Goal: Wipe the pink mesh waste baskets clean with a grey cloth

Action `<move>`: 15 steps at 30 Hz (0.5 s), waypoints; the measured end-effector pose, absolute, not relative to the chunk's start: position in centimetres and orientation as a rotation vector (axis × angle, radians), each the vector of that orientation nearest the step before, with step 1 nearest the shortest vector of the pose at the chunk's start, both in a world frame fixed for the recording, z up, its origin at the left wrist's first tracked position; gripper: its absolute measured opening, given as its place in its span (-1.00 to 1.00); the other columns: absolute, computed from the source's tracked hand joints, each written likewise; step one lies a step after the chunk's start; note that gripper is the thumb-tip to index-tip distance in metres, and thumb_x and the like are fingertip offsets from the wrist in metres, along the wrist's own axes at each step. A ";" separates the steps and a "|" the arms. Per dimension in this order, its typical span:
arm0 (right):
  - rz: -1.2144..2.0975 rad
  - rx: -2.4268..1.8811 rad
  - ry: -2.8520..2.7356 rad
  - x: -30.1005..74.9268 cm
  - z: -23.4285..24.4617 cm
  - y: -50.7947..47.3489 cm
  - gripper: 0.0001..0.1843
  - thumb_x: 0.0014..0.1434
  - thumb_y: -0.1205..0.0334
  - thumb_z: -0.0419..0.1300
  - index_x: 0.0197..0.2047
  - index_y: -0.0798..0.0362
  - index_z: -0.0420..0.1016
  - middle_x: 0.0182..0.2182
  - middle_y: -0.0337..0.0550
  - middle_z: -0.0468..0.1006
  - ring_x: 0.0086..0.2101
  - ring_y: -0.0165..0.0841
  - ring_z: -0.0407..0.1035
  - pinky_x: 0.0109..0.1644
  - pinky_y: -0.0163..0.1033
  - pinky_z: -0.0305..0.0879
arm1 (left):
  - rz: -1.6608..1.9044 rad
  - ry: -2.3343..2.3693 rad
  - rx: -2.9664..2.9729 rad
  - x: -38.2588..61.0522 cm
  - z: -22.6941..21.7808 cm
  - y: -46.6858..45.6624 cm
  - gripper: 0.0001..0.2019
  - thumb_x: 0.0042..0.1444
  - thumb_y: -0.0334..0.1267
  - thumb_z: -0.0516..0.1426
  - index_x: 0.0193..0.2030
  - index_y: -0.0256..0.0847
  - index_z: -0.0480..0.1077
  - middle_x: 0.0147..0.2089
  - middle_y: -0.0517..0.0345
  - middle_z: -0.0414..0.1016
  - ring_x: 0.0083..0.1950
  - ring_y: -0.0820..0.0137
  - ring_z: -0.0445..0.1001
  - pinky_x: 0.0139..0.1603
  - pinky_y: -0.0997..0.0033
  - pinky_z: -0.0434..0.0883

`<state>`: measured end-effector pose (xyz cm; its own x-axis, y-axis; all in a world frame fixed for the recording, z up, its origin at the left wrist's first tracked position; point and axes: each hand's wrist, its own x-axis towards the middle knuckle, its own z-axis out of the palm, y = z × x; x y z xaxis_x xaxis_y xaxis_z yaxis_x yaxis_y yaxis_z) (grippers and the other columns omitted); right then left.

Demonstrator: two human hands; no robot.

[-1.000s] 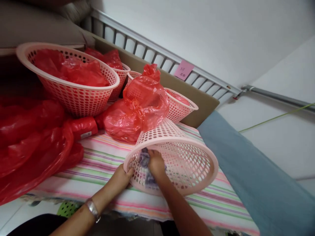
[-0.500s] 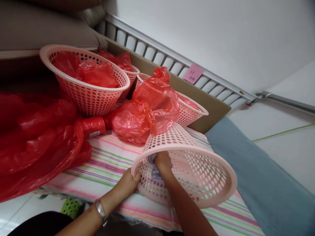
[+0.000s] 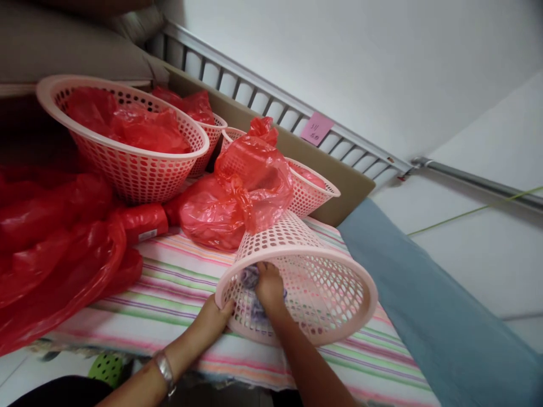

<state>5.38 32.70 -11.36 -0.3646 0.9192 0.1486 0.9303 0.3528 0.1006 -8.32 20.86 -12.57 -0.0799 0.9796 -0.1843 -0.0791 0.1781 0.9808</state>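
A pink perforated plastic basket (image 3: 292, 252) lies on its side on the striped cloth, its wide mouth facing me. My left hand (image 3: 216, 316) grips the left edge of its rim, thumb on the near side and fingers behind it. Inside the basket, my right hand (image 3: 270, 285) is closed on a crumpled purple-grey cloth (image 3: 250, 277) pressed against the left inner wall. Part of the cloth hangs below the hand. Behind the basket's narrow end sits a knotted red plastic bag (image 3: 241, 198), which overlaps it.
Pink baskets with red bags inside stand behind, a large one (image 3: 139, 175) at left and another (image 3: 311, 192) at right. Red plastic sheeting (image 3: 55, 249) and a red roll (image 3: 144, 222) lie left. A metal rail (image 3: 254, 85) with a pink note (image 3: 317, 128) runs along the back.
My right hand has shifted slightly within the basket, showing more of the cloth. The whole view has slid a little, so everything sits further left. My left hand keeps its hold on the rim.
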 end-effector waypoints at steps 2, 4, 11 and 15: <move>-0.221 -1.677 -2.573 6.4 -11.2 29.1 -0.54 0.02 0.46 0.00 -0.02 -0.01 0.40 -0.15 -0.05 0.44 -0.16 -0.22 0.28 -0.13 -0.23 0.15 | 1.161 1.294 0.954 -8.2 -12.7 20.8 -0.58 -0.01 -0.13 0.01 -0.05 -0.33 0.35 -0.08 -0.11 0.49 -0.28 0.20 0.50 -0.55 0.38 0.45; -0.143 -1.625 -2.599 7.6 -11.1 25.7 -0.56 0.02 0.48 0.00 -0.05 -0.02 0.41 -0.16 -0.07 0.43 -0.16 -0.22 0.26 -0.12 -0.22 0.12 | 1.144 1.295 0.905 -8.0 -12.7 20.8 -0.61 0.01 -0.12 0.00 -0.09 -0.33 0.36 -0.22 -0.05 0.51 -0.42 0.28 0.49 -0.56 0.38 0.44; 0.055 -1.601 -2.588 9.7 -11.1 22.1 -0.53 0.00 0.52 -0.04 -0.07 -0.03 0.41 -0.17 -0.11 0.42 -0.15 -0.25 0.25 -0.08 -0.23 0.09 | 1.139 1.252 0.859 -7.2 -13.0 20.6 -0.59 0.02 -0.11 0.01 -0.06 -0.36 0.33 -0.48 0.11 0.44 -0.52 0.30 0.48 -0.58 0.38 0.43; -0.157 -1.738 -2.470 7.6 -11.5 26.9 -0.49 0.00 0.51 -0.02 0.02 0.03 0.36 -0.13 -0.03 0.43 -0.13 -0.23 0.27 -0.07 -0.24 0.12 | 1.137 1.217 0.870 -7.3 -13.3 20.7 -0.50 0.04 -0.07 0.03 0.09 -0.30 0.25 -0.36 0.04 0.52 -0.50 0.31 0.50 -0.59 0.41 0.43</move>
<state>7.61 26.92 -11.46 -0.3346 0.9295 0.1550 0.9417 0.3361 0.0170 -7.26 20.72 -13.30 -0.0244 0.9674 -0.2519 -0.1858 0.2432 0.9520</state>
